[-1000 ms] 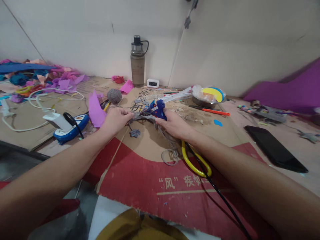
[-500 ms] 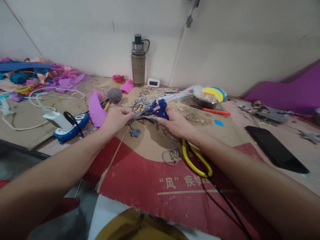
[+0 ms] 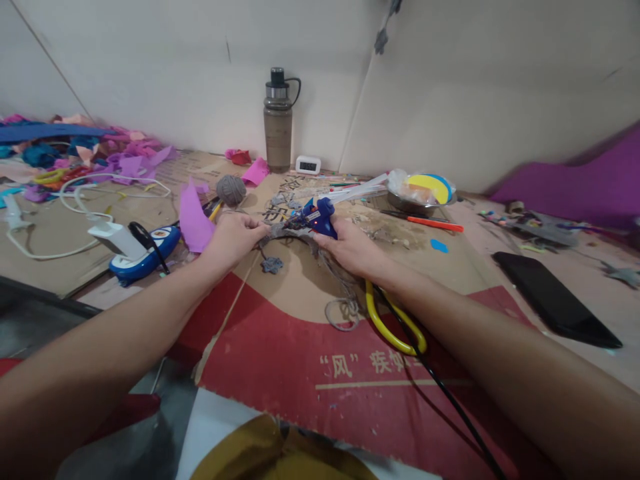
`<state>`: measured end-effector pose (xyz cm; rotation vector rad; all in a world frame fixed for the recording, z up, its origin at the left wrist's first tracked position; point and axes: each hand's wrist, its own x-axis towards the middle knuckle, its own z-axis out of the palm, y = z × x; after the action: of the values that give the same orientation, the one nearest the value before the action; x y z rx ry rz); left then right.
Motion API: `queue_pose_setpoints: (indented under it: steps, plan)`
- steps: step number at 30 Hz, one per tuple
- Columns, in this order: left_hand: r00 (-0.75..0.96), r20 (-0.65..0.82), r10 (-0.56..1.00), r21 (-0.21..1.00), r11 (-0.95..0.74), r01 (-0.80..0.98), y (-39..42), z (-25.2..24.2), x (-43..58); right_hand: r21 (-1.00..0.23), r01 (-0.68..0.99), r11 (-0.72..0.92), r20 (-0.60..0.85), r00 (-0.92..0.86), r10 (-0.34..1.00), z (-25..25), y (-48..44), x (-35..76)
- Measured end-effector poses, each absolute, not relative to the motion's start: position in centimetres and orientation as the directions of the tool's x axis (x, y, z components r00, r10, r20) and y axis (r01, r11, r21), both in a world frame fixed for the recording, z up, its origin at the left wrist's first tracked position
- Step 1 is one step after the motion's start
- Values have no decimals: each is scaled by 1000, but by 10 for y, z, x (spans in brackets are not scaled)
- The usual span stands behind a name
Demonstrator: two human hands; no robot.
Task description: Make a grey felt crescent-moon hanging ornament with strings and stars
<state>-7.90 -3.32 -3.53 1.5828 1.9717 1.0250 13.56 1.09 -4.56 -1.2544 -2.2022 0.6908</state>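
In the head view my right hand [image 3: 353,248] grips a blue hot glue gun [image 3: 320,217], its nozzle pointing left. Between my hands stretches a grey felt-like strip [image 3: 295,233], curved in an arch. My left hand [image 3: 240,235] pinches the left end of this strip between thumb and fingers. The gun's nozzle is over or against the strip; actual contact cannot be made out. A small grey crocheted flower [image 3: 273,265] hangs or lies just below the strip. Grey yarn [image 3: 345,310] trails in loops beneath my right hand.
Yellow-handled scissors [image 3: 383,327] and a black cord lie under my right forearm. A grey yarn ball [image 3: 231,191], bottle [image 3: 279,127] and small clock [image 3: 307,165] stand behind. A power strip [image 3: 145,257] is left, a phone [image 3: 555,297] right, a bowl [image 3: 420,200] back right.
Both hands, the glue gun and the strip keep nearly the same position. The whole view has shifted very slightly.
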Motion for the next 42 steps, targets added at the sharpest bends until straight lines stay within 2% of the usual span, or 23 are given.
queue_pose_setpoints:
  steps: [11,26,32,38,42]
  plan:
    - [-276,123,953,768,85,635,-32,-37,-79,-643,630,435,152,-451,879,-47,11,136]
    - [-247,129,960,747,70,661,-32,-38,-82,-704,576,417,149,-454,879,-44,9,137]
    - [-253,110,961,778,75,624,-28,-43,-85,-694,595,404,150,-430,890,-49,14,135]
    - [-244,121,962,783,59,619,-26,-45,-86,-724,539,431,184,-452,873,-49,13,137]
    - [-256,121,959,802,57,595,-26,-45,-85,-701,573,425,160,-455,876,-46,9,136]
